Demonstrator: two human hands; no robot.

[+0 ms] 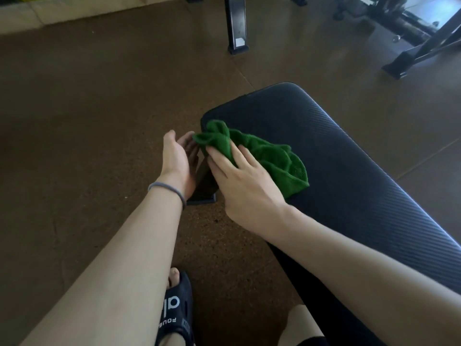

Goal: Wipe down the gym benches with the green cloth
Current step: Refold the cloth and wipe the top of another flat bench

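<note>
Head view looks down on 1 black padded gym bench [349, 171] running from the lower right toward the middle, over a brown floor [99, 108]. Its ribbed pad serves as the tabletop for the work. The green cloth [269, 156] lies bunched on the near corner of that pad, with a twisted end reaching just past the pad's edge on the left.

The right hand [247, 181] lies on top of the cloth with fingers straight and spread, pressing it flat against the pad rather than clutching it. That flat press probably keeps more fabric in contact with the surface while it slides, which suits wiping. The left hand [178, 158] waits just off the bench edge, palm turned toward the cloth and fingers loosely extended, holding nothing; its fingertips sit very near the cloth's twisted end, though contact cannot be confirmed. Its position looks meant to catch or gather the cloth as it comes off the corner, or to tidy the bunch before another pass.

A grey band [167, 189] circles the left wrist. Below, a foot in a dark sandal [178, 313] stands on the floor beside the bench. Other black equipment frames [237, 26] stand further back. Most of the pad's length is not under the cloth.
</note>
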